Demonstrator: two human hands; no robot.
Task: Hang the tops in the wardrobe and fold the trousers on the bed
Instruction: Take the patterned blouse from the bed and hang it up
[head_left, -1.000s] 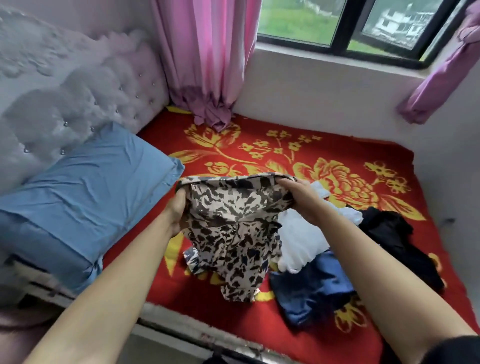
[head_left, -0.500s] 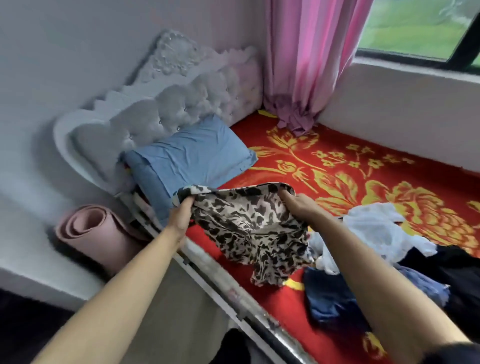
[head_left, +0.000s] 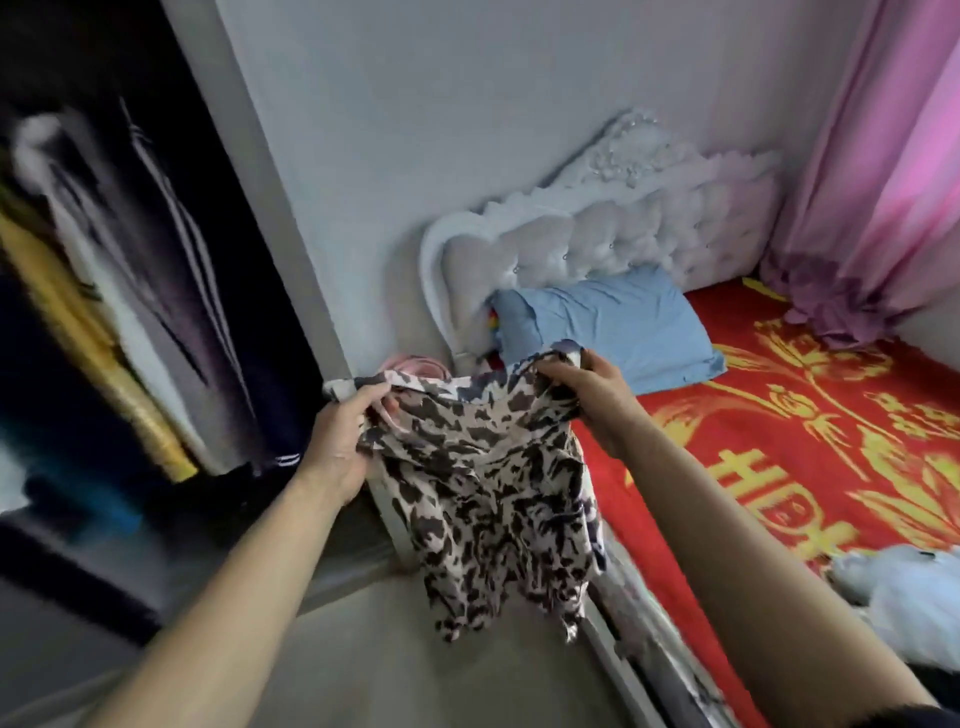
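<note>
Leopard-print top (head_left: 488, 483): held in the air in front of the person, hanging from its upper edge across the side rail of the bed (head_left: 779, 441).

Left hand (head_left: 337, 441): grips the upper edge at the top's 10 o'clock corner, fingers (head_left: 371, 397) curled round the fabric.

Right hand (head_left: 587, 395): grips the upper edge at 1 o'clock, fingers closed on a bunch of cloth.

The lower hem hangs free at 6 o'clock, above the floor (head_left: 374, 649).

Wardrobe (head_left: 104, 312): open, at 9 o'clock from the top, blurred, with hanging clothes inside.

The bed lies at 3 o'clock and has a red cover with a gold pattern. A blue pillow (head_left: 613, 332) sits at 1 o'clock, against the white tufted headboard (head_left: 623, 228). A pink curtain (head_left: 883, 182) hangs at 2 o'clock, its end resting on the bed. A white garment (head_left: 909, 597) lies on the bed at 4 o'clock
</note>
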